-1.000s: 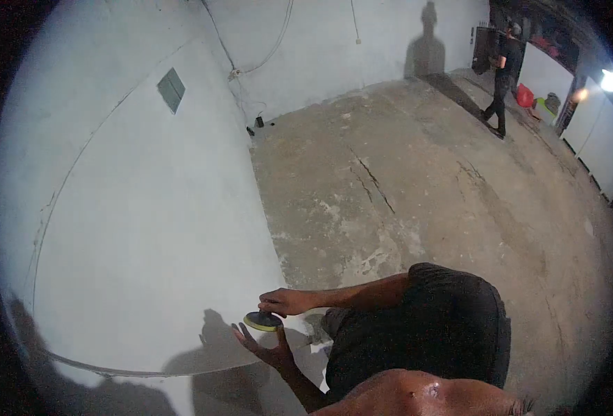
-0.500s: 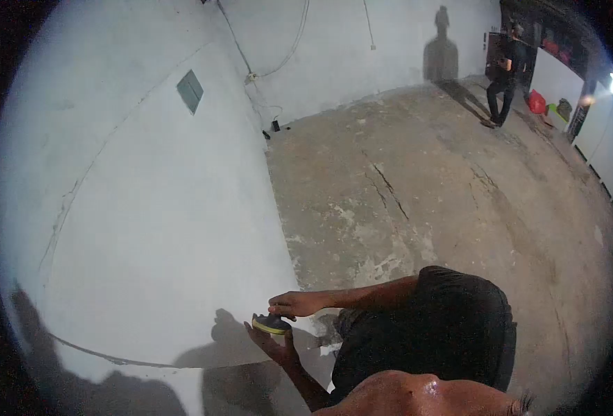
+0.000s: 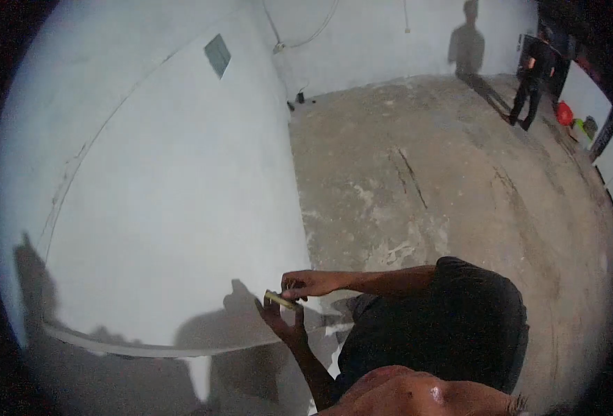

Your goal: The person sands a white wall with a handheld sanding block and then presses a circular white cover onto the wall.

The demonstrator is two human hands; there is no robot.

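I stand close to a white wall [image 3: 181,194]. A round pad [image 3: 281,300] with a yellow rim and dark top is seen nearly edge-on between both hands. My right hand [image 3: 312,283] reaches in from the right and pinches the pad's upper side with its fingertips. Just below, my left hand [image 3: 283,323] has its fingers spread and supports the pad from underneath. My dark shirt [image 3: 445,326] fills the lower right. The hands' shadow falls on the wall to their left.
A bare, cracked concrete floor [image 3: 445,180] stretches to the right. Another person in dark clothes [image 3: 534,78] stands far off at the top right, near a red bag [image 3: 564,112]. A small vent [image 3: 217,54] is set in the wall, with cables [image 3: 298,97] at the corner.
The pad went from lying flat under my right hand to tilted edge-on, with my left hand now closed up against it. The view has swung, and the distant person has shifted.
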